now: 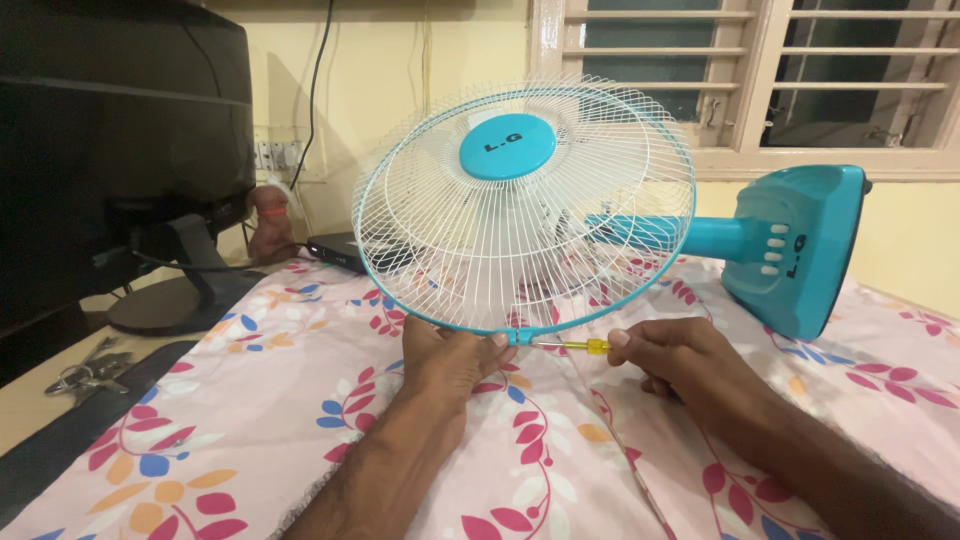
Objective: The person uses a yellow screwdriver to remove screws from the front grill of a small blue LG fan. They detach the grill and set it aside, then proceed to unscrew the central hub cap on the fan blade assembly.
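My right hand (pixel 672 352) grips a small yellow-handled screwdriver (pixel 572 345), its tip at the clip on the fan guard (pixel 525 205)'s bottom rim. My left hand (pixel 447 358) pinches that rim beside it. The flowered cloth (pixel 250 400) below the guard lies open toward me.

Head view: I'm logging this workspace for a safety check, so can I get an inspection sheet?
Surface: floral cloth spread under the work.
Job's things: blue-rimmed fan lying on its side; yellow-handled screwdriver at the guard's bottom clip.
Clutter: keys, small dark box.
Hands: left hand steadies the guard rim; right hand grips the screwdriver.
Cables: black cable down the wall.
Surroundings: monitor, window.
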